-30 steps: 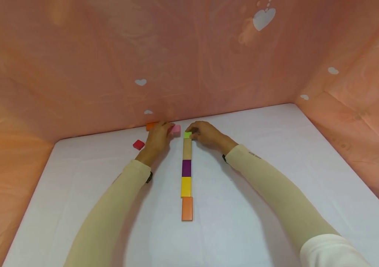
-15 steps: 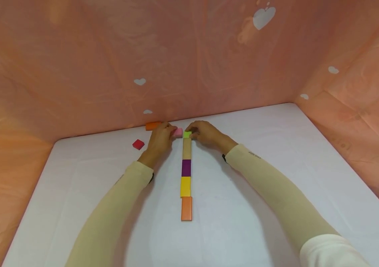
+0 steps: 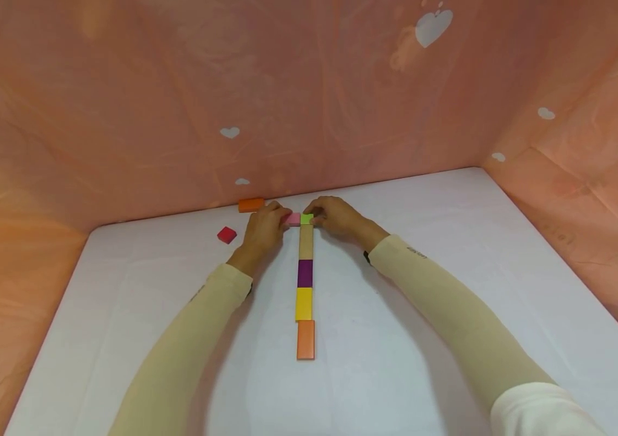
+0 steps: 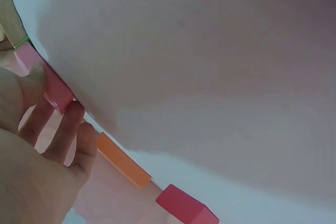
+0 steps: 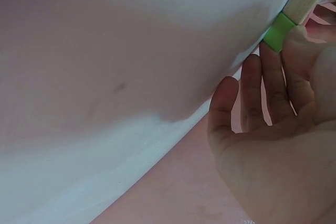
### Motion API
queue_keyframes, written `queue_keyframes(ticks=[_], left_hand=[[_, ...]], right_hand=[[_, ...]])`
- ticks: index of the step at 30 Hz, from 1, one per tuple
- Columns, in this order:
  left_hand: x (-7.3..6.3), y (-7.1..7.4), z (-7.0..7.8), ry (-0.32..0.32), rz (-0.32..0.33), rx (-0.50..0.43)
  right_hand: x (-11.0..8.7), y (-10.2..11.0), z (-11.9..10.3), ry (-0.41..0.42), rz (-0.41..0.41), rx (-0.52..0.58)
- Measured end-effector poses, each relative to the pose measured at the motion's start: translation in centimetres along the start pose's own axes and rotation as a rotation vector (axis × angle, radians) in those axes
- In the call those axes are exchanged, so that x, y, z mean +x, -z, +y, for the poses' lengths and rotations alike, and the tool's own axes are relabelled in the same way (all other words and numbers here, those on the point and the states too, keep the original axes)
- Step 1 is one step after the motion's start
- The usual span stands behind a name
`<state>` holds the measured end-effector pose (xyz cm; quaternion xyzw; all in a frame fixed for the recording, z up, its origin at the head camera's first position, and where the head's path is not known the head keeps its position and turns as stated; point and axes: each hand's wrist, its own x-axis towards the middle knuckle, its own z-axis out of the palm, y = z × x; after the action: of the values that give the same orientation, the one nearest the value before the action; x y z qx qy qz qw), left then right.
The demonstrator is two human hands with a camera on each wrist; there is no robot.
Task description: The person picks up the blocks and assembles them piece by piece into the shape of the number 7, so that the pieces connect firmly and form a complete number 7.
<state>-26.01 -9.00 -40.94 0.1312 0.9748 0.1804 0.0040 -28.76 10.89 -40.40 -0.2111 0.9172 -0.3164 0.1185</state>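
- Pink block (image 3: 294, 220) has slid R since the earlier frame; now looks to touch the green block (image 3: 307, 218) at far end of the row (image 3: 305, 274).
- My L hand (image 3: 266, 229) pinches pink; my R hand (image 3: 337, 217) pinches green, prob. steadying it b/c a nudge could skew things.
- Far edge of the counter (image 3: 374, 363) is tight nr the cloth wall (image 3: 341, 91); more room R of the row + toward me.

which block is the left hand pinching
The pink block, just left of the green block. Only it is held by the left hand; the right hand pinches the green block, while the red block lies apart.
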Motion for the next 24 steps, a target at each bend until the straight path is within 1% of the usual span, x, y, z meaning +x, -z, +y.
queue_keyframes(ticks=[7,13,15,24], left_hand=[[0.05,-0.02,0.01,-0.028,0.009,0.025],[0.19,-0.27,-0.33,-0.089,0.042,0.056],[0.21,-0.30,-0.32,-0.098,0.045,0.067],[0.31,-0.32,0.12,-0.068,0.018,0.096]], right_hand=[[-0.11,0.01,0.01,-0.021,-0.002,0.011],[-0.07,-0.03,0.22,-0.015,0.002,0.005],[-0.10,0.01,0.28,-0.013,0.005,0.006],[-0.23,0.16,0.49,-0.010,0.012,-0.004]])
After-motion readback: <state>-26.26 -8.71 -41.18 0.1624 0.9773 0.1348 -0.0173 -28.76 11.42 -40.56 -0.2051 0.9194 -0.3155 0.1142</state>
